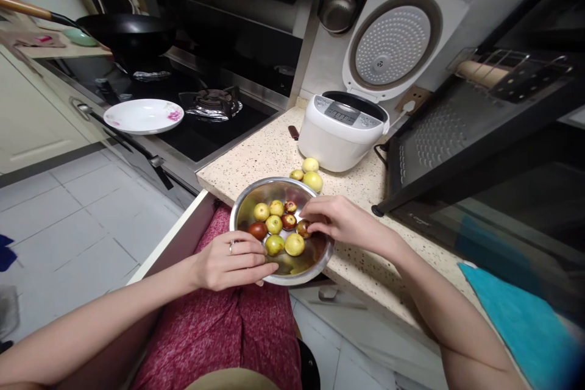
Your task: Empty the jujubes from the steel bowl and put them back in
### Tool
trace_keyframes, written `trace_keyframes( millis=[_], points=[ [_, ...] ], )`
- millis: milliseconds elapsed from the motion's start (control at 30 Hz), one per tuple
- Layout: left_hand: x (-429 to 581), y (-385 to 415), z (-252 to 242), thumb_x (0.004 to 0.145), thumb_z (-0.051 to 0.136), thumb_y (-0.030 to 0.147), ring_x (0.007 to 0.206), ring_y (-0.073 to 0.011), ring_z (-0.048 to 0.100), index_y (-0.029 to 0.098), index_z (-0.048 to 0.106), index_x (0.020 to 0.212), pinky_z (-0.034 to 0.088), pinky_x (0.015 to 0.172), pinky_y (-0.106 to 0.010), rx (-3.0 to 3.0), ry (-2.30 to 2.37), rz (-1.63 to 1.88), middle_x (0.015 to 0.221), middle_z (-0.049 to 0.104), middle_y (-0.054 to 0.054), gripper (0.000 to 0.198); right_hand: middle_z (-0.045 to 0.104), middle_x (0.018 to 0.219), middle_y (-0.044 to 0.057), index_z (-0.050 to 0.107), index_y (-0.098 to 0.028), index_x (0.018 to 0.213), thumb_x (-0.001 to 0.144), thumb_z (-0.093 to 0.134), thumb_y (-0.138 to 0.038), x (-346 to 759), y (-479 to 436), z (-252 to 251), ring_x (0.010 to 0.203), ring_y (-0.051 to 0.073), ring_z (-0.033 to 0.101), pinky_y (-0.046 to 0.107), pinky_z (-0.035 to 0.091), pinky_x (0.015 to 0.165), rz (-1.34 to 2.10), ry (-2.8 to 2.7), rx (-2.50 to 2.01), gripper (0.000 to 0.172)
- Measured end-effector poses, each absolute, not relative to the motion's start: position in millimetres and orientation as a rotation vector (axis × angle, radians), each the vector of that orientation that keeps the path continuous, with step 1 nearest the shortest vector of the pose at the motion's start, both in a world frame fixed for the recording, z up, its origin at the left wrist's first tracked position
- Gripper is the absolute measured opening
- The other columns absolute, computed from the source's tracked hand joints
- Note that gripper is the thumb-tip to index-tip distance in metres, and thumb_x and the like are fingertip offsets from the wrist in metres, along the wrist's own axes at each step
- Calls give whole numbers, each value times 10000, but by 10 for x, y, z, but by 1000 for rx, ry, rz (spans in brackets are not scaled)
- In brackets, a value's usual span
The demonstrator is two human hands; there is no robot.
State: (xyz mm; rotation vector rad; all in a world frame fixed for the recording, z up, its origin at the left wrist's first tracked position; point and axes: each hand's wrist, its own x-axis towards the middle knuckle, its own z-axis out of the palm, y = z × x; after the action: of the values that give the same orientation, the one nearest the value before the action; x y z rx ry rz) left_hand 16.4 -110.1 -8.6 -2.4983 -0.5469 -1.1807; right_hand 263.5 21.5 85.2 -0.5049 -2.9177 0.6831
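As a flowered plate (141,116) sits leftmost, our left hand (227,263) drapes over the steel bowl (244,207) by the counter (359,265), clamped or loose we can't tell; inside, at right, a brown fruit (302,230) is pinched by our right hand (340,219)!

In this kitchen, a wok (128,33) is sitting on the gas stove (194,140), a rice cooker (336,143) is standing open and a ladle (337,14) is hanging nearby.

a pale tiled floor (91,195) lies below a speckled counter (256,158).
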Motion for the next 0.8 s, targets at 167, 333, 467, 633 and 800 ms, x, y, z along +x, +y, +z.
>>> trace_keyframes(
  millis=[167,333,467,633,800],
  points=[
    [197,-1104,-112,1012,552,216,845,-131,732,109,715,1097,620,830,-275,-2488,-571,-1246,833,763,-33,213,748,1028,81,731,-201,1020,951,613,-194,2582,454,1025,944,227,694,356,529,865,510,-2680,-589,137],
    [202,-1105,-107,1021,538,221,844,-131,734,98,712,1091,621,813,-280,-2488,-564,-1224,846,767,-36,224,743,984,99,742,-169,985,901,612,-88,2296,868,937,905,229,685,365,530,827,360,-2738,-641,175],
    [199,-1102,-107,1021,540,227,846,-133,731,98,708,1091,618,816,-283,-2489,-562,-1225,847,766,-36,224,732,1023,124,741,-142,997,852,685,-85,2073,1125,782,920,232,676,357,528,804,246,-2896,-742,166],
    [200,-1095,-102,1012,543,219,846,-141,725,104,704,1110,626,809,-289,-2476,-555,-1243,839,761,-43,221,737,1035,125,736,-136,984,809,690,-82,1939,1251,623,922,220,666,302,504,782,241,-3045,-766,189],
    [203,-1092,-81,1016,532,209,835,-142,725,99,707,1094,624,801,-289,-2475,-543,-1243,823,759,-39,221,735,1004,104,714,-144,919,809,681,-102,1952,1191,668,877,201,657,276,476,755,240,-3002,-770,122]
  ],
)
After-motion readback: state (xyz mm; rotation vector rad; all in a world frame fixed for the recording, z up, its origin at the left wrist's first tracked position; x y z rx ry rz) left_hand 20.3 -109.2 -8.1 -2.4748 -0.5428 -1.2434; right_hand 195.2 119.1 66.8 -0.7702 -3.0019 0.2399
